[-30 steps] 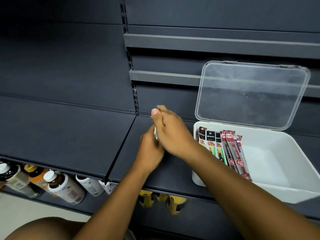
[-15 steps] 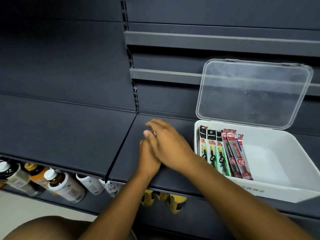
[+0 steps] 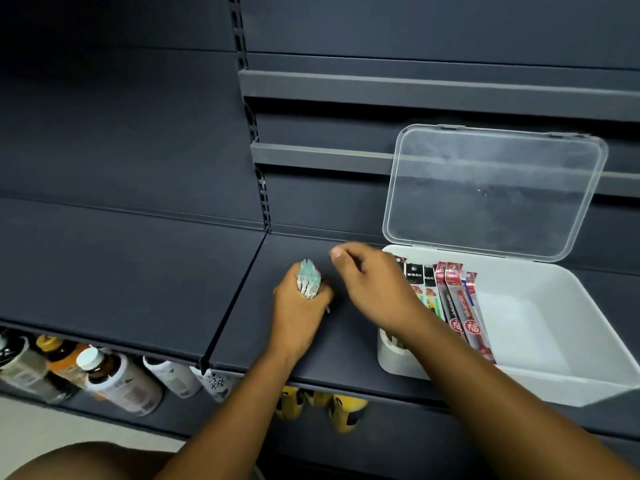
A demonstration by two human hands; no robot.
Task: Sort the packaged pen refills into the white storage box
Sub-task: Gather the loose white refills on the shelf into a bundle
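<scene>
Two red refill packs (image 3: pixel 454 299) — "福" labels

Two bare hands over a dark grey metal shelf (image 3: pixel 138 271), beside an open white plastic storage box (image 3: pixel 588 386)

The left hand (image 3: pixel 299 313) grips an upright bundle of pale teal-and-white pen refills (image 3: pixel 307 280); the right hand (image 3: pixel 375 289), blurred, fingers bent, hovers just right of it; black-topped and red refill packets (image 3: pixel 453 299) lie in the box's left side; its clear plastic lid (image 3: pixel 495 192) leans back.
</scene>
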